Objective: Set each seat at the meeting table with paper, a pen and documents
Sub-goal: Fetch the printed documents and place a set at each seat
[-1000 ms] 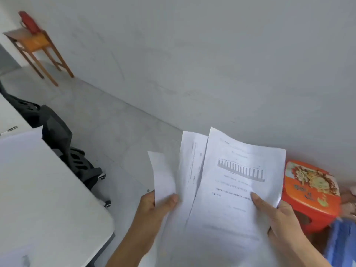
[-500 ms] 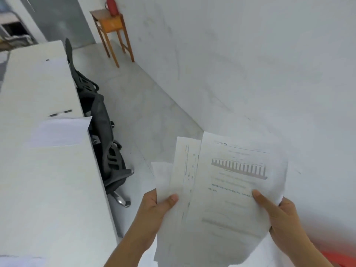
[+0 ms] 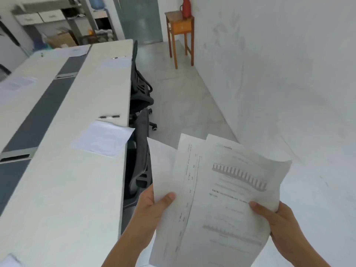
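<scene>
I hold a fanned stack of printed documents [image 3: 227,189] in front of me, to the right of the long white meeting table [image 3: 63,199]. My left hand [image 3: 152,207] grips the left sheets, thumb on top. My right hand [image 3: 277,218] pinches the top sheet with the bar chart at its right edge. On the table's near seat lie a blank paper [image 3: 103,138] and a black pen [image 3: 108,116]. A farther seat has another paper [image 3: 115,63] with a pen [image 3: 118,57] beside it. More papers [image 3: 16,83] lie across the table.
Two black office chairs [image 3: 140,93] are pushed against the table's right side. A wooden side table [image 3: 180,27] with a red flask [image 3: 185,7] stands by the white wall. Grey floor runs between chairs and wall. Shelves and boxes stand at the far end.
My view has swung left and up, bringing the whole table and far end of the room into sight. Both hands keep the same hold on the documents.
</scene>
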`<move>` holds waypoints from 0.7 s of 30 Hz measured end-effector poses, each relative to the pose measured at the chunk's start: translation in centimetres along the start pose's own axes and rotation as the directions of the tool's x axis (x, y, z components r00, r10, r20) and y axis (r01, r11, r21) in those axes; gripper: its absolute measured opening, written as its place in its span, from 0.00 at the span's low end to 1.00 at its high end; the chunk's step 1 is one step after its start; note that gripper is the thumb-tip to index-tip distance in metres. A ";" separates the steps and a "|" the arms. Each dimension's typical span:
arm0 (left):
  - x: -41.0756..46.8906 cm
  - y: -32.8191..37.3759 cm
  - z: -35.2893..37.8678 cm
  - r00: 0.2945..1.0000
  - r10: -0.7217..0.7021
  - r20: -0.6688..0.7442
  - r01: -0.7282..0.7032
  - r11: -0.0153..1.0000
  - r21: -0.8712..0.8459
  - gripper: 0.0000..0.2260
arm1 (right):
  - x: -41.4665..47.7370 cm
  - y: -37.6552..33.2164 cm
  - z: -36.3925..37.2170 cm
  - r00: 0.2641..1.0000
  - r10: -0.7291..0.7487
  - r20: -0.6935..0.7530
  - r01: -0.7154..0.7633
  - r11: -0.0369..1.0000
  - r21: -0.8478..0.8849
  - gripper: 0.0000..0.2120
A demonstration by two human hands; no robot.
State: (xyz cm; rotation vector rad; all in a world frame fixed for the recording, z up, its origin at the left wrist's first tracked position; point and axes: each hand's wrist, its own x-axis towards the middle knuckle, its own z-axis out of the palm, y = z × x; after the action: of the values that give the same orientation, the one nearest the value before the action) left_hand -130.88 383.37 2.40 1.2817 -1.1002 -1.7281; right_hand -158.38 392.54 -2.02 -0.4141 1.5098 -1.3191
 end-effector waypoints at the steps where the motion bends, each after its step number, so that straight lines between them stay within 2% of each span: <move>1: 1.1 0.4 0.3 0.999 0.000 -0.034 -0.001 1.000 -0.019 0.10 | 2.2 -0.8 0.2 1.000 0.001 0.028 0.000 1.000 -0.015 0.10; 5: 5.0 2.5 1.4 0.990 0.024 -0.137 -0.034 0.997 -0.070 0.08 | 10.1 -5.0 1.1 0.976 0.084 0.200 -0.076 0.996 -0.047 0.14; 8: 7.1 3.8 1.8 0.974 0.073 -0.214 -0.093 0.992 -0.081 0.09 | 15.0 -8.2 3.2 0.891 0.236 0.389 -0.218 0.972 -0.089 0.17; 10: 7.6 4.1 1.6 0.956 0.083 -0.280 -0.115 0.988 -0.102 0.10 | 17.6 -9.6 5.3 0.827 0.304 0.474 -0.258 0.953 -0.161 0.18; 13: 7.4 4.2 0.4 0.920 0.076 -0.384 -0.135 0.983 -0.128 0.11 | 20.0 -10.5 9.3 0.774 0.338 0.536 -0.245 0.940 -0.238 0.17; 17: 7.2 4.5 -2.2 0.874 0.054 -0.482 -0.151 0.974 -0.166 0.11 | 21.7 -10.5 15.3 0.721 0.334 0.607 -0.152 0.931 -0.332 0.17; 21: 7.6 4.6 -6.2 0.849 0.036 -0.527 -0.177 0.959 -0.220 0.13 | 21.8 -9.8 22.2 0.704 0.315 0.637 -0.065 0.921 -0.383 0.17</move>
State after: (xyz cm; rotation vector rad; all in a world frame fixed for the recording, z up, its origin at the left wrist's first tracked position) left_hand -126.64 373.44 2.95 1.3744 -0.5905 -1.2743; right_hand -151.79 360.58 -0.35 -0.8405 1.0765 -0.6043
